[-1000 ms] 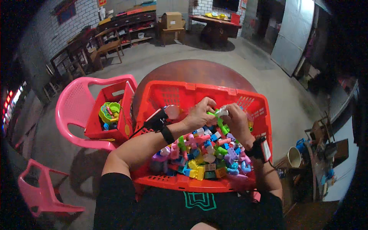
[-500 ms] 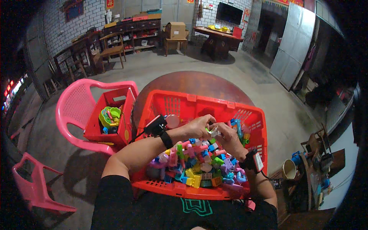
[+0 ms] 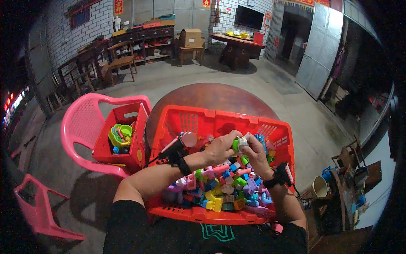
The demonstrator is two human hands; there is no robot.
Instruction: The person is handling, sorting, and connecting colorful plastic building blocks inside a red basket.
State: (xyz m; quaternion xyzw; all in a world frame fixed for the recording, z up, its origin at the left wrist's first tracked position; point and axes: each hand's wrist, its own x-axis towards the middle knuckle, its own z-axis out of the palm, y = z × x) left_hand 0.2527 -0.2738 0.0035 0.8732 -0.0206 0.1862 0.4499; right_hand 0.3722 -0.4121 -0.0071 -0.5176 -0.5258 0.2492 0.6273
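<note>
Above a red plastic basket (image 3: 211, 216), both my hands meet over a heap of colourful toy building blocks (image 3: 224, 186). My left hand (image 3: 223, 148) pinches a small green toy block (image 3: 235, 145). Against it sits a white toy piece (image 3: 243, 143), which the fingers of my right hand (image 3: 256, 155) grip. The green and white pieces touch; whether they are locked together I cannot tell. Fingers hide part of both. A pale pink round piece (image 3: 189, 139) shows in the basket beyond my left wrist.
The basket stands on a round brown table (image 3: 203, 93). To the left, a pink plastic chair (image 3: 82, 120) carries a red box (image 3: 137, 154) of toys. A second pink chair (image 3: 40, 207) is at lower left. A white bucket (image 3: 319, 186) stands at right.
My hands have shifted slightly right and turned, so more of the green and white pieces shows between them. The view has tilted a little.
</note>
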